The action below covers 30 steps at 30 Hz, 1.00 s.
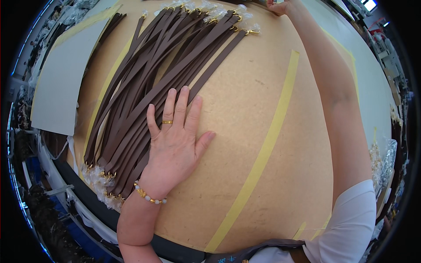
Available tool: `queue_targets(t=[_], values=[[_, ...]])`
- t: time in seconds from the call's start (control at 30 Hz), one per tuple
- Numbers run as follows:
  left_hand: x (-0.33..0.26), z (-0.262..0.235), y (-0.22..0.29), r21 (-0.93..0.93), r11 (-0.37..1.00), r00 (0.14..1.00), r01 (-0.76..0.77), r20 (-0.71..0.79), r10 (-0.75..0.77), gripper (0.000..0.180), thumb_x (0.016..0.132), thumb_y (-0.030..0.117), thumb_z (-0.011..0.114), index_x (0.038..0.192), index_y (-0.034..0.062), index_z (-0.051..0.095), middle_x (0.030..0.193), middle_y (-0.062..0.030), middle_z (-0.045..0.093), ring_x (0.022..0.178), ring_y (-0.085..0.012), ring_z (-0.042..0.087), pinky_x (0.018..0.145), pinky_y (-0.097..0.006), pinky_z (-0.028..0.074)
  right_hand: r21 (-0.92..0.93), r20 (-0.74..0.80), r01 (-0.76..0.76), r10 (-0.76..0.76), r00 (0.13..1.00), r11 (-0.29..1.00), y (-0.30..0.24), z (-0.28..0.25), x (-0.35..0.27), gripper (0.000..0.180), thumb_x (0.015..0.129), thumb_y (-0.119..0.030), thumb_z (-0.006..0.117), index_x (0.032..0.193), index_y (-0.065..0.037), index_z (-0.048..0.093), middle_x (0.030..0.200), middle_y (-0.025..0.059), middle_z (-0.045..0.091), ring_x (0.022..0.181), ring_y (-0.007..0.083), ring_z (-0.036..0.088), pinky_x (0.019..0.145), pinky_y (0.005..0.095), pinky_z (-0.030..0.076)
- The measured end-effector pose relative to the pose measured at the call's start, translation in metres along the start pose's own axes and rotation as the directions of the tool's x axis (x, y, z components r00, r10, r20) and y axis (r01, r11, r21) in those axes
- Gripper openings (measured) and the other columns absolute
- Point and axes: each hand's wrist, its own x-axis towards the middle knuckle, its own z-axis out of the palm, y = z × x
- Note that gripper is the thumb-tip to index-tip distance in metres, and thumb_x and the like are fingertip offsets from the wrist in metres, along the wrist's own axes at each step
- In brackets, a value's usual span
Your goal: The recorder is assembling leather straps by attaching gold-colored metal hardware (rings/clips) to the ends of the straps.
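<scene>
Many long brown straps (144,87) lie in a loose pile on the tan work board, with gold-coloured clasps at both ends. Clear plastic film (103,179) wraps the clasps at the near end, and more film covers those at the far end. My left hand (175,127) rests flat with fingers spread, its fingertips on the right side of the pile. At the far edge of the picture is my right hand (279,6), arm stretched out. Its fingers are curled together by something dark, mostly cut off by the frame.
Yellow tape (263,158) runs across the tan board (302,184). To the left, a grey panel (63,79) lies over more dark straps. A dark padded edge (175,250) borders the table nearby. Bagged plastic items (386,162) sit at the right.
</scene>
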Motion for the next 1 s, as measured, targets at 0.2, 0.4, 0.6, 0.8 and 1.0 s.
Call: queue_targets(t=[0.2, 0.4, 0.6, 0.8, 1.0], values=[[0.001, 0.001, 0.000, -0.011, 1.000, 1.000, -0.003, 0.007, 0.003, 0.069, 0.102, 0.048, 0.048, 0.155, 0.0052, 0.035, 0.165, -0.0159, 0.022, 0.155, -0.0320, 0.013, 0.121, -0.060, 0.003, -0.301, 0.387, -0.066, 0.185, 0.903, 0.951, 0.001, 0.002, 0.029, 0.035, 0.083, -0.020, 0.070, 0.110, 0.001, 0.060, 0.085, 0.0080, 0.062, 0.062, 0.0177, 0.059, 0.052, 0.0269, 0.045], [0.001, 0.002, -0.001, -0.025, 1.000, 1.000, -0.001, 0.006, 0.001, 0.069, 0.102, 0.048, 0.048, 0.155, 0.0049, 0.035, 0.165, -0.0160, 0.022, 0.155, -0.0318, 0.013, 0.121, -0.060, 0.003, -0.588, 0.440, 0.131, 0.180, 0.880, 0.798, 0.050, 0.030, 0.003, 0.036, 0.090, -0.036, 0.066, 0.102, -0.001, 0.063, 0.078, 0.0035, 0.065, 0.054, 0.0188, 0.058, 0.051, 0.0322, 0.049], [0.002, 0.002, 0.000, -0.034, 0.999, 0.999, -0.022, -0.024, 0.021, 0.069, 0.102, 0.048, 0.049, 0.154, 0.0043, 0.036, 0.165, -0.0167, 0.023, 0.155, -0.0320, 0.014, 0.120, -0.061, 0.004, -0.449, 0.505, 0.129, 0.133, 0.853, 0.884, 0.074, 0.038, -0.024, 0.041, 0.098, -0.040, 0.055, 0.109, -0.002, 0.063, 0.085, 0.0081, 0.071, 0.060, 0.0197, 0.065, 0.053, 0.0330, 0.054], [-0.004, 0.004, -0.007, 0.002, 1.000, 1.000, 0.007, -0.014, -0.007, 0.069, 0.101, 0.047, 0.050, 0.154, 0.0048, 0.037, 0.164, -0.0169, 0.025, 0.154, -0.0317, 0.015, 0.120, -0.060, 0.006, -0.367, 0.505, 0.234, -0.018, 0.863, 0.900, 0.107, 0.062, 0.018, 0.018, 0.096, -0.020, 0.058, 0.099, -0.003, 0.061, 0.076, 0.0103, 0.067, 0.050, 0.0154, 0.059, 0.036, 0.0214, 0.043], [0.000, 0.002, -0.004, -0.020, 1.000, 0.999, -0.018, -0.035, 0.017, 0.071, 0.102, 0.050, 0.049, 0.155, 0.0060, 0.035, 0.165, -0.0164, 0.024, 0.154, -0.0324, 0.016, 0.120, -0.058, 0.005, -0.226, 0.597, 0.300, -0.111, 0.794, 0.927, 0.056, 0.057, 0.053, 0.010, 0.088, -0.007, 0.062, 0.080, -0.003, 0.057, 0.069, 0.0091, 0.063, 0.044, 0.0139, 0.056, 0.036, 0.0195, 0.045]])
